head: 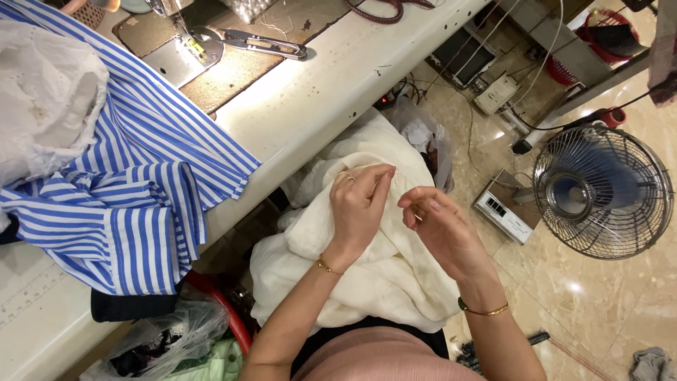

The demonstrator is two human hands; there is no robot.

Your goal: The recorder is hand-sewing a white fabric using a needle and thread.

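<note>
A cream-white cloth (367,275) lies bunched in my lap below the table edge. My left hand (358,208), with a ring and a thin gold bracelet, presses down on the cloth and grips a fold near its top. My right hand (441,226) hovers just to the right, its fingers pinched together at the cloth's upper edge; whether it pinches a thread or the cloth itself is too small to tell. A bracelet sits on that wrist too.
A white sewing table (331,92) runs along the left with a blue-and-white striped garment (141,190), white lacy fabric (42,106) and scissors (264,44). A floor fan (599,192) stands right. A red-rimmed bin (218,310) with bags sits under the table.
</note>
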